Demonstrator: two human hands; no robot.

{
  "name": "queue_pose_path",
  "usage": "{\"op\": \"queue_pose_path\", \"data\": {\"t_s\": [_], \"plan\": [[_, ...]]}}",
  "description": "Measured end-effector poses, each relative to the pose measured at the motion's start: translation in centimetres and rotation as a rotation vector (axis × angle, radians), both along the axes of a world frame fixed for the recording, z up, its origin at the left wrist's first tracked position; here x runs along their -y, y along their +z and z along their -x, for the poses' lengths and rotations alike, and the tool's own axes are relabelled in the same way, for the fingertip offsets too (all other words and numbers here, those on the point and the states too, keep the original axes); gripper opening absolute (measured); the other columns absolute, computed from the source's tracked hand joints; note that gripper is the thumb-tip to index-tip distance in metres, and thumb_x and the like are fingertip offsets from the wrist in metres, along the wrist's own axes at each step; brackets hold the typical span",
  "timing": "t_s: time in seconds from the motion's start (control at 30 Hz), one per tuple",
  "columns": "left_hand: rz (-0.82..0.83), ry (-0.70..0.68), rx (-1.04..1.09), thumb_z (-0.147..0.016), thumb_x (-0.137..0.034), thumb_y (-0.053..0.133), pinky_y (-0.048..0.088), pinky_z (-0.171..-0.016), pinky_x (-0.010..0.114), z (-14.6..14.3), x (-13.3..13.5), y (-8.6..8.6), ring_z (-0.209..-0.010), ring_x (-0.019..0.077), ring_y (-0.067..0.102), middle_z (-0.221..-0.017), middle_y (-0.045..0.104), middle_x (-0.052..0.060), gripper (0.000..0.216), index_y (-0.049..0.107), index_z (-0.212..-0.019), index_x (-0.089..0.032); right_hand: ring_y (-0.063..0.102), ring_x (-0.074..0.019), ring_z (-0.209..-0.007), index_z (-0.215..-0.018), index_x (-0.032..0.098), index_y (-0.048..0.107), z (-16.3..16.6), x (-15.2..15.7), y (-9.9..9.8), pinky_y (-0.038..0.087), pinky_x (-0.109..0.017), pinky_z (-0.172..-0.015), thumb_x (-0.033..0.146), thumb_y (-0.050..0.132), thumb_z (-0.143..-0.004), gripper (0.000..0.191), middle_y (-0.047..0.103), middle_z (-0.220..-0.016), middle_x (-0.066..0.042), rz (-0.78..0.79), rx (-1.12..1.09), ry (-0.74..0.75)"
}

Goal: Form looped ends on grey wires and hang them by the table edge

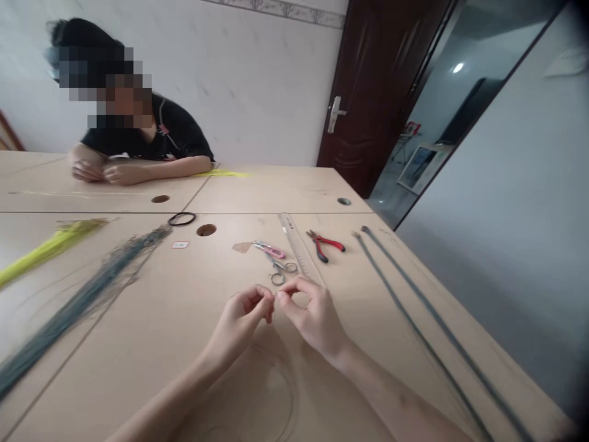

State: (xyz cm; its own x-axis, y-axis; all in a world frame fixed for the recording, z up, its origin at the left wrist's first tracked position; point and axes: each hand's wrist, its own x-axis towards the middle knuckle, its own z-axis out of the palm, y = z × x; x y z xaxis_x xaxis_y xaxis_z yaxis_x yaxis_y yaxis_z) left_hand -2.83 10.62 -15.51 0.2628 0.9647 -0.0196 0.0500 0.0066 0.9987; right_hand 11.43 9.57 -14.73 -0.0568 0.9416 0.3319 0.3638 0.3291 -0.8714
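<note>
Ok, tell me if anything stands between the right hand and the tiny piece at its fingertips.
Nothing visible does: the right hand pinches the tiny piece, too small to identify; the scissors lie beyond it.

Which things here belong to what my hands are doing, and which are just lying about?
Likely the job:
thin curved strand, possibly pinched by your left hand and right hand

Apparently just lying about, unheld:
scissors, pink snips, ruler, red-handled pliers
black ring, yellow bundle, blue-green bundle, two dark cords

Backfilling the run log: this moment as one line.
left hand: pinching | right hand: pinching, close to left | anything held: too fine to tell | ahead: scissors, pink-handled snips, clear ruler, red-black pliers
</note>
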Motion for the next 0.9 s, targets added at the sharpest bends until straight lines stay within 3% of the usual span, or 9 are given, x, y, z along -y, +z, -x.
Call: {"op": "queue_pose_path", "data": {"t_s": [0.33, 0.5, 0.63, 0.77, 0.9], "plan": [[0.010, 0.030, 0.026, -0.077, -0.029, 0.057, 0.033, -0.058, 0.021, 0.4, -0.2, -0.2, -0.059, 0.0114, 0.042, -0.057, 0.047, -0.004, 0.022, 0.052, -0.060, -0.017, 0.059, -0.0125, -0.070, -0.067, 0.017, 0.059, 0.4, -0.1, -0.2, 0.046, -0.022, -0.071, 0.017, 0.052, -0.077, 0.012, 0.062, -0.068, 0.001, 0.140, 0.008, 0.026], [-0.015, 0.180, 0.108, -0.080, -0.028, 0.056, 0.036, -0.058, 0.021, 0.8, -0.8, -0.3, -0.057, 0.0095, 0.044, -0.057, 0.050, -0.004, 0.022, 0.053, -0.063, -0.015, 0.056, -0.0133, -0.070, -0.070, 0.017, 0.055, 0.2, -0.2, -0.3, 0.043, -0.022, -0.066, 0.023, 0.052, -0.078, 0.011, 0.059, -0.070, 0.001, 0.190, -0.045, 0.043], [-0.071, 0.362, 0.222, -0.082, -0.027, 0.058, 0.039, -0.052, 0.021, 2.5, -2.6, -0.1, -0.058, 0.0085, 0.049, -0.070, 0.055, -0.001, 0.018, 0.056, -0.072, -0.012, 0.050, -0.0135, -0.063, -0.070, 0.017, 0.054, -0.9, -1.2, -1.5, 0.039, -0.023, -0.059, 0.031, 0.053, -0.079, 0.017, 0.053, -0.065, 0.001, 0.228, -0.067, 0.015], [-0.190, 0.596, 0.397, -0.086, -0.027, 0.056, 0.044, -0.052, 0.021, 6.0, -4.3, 2.0, -0.069, 0.0110, 0.056, -0.083, 0.058, 0.002, 0.017, 0.057, -0.081, -0.011, 0.047, -0.0138, -0.061, -0.071, 0.018, 0.053, -1.8, -2.5, -2.9, 0.036, -0.023, -0.055, 0.037, 0.052, -0.078, 0.020, 0.050, -0.063, 0.002, 0.239, -0.094, -0.052], [-0.322, 0.789, 0.534, -0.088, -0.025, 0.052, 0.048, -0.055, 0.023, 10.6, -4.4, 6.1, -0.071, 0.0116, 0.058, -0.082, 0.059, 0.002, 0.015, 0.056, -0.085, -0.011, 0.045, -0.0137, -0.056, -0.070, 0.018, 0.053, -2.2, -2.9, -3.5, 0.035, -0.024, -0.053, 0.037, 0.051, -0.076, 0.020, 0.048, -0.058, 0.003, 0.255, -0.106, -0.075]]}}
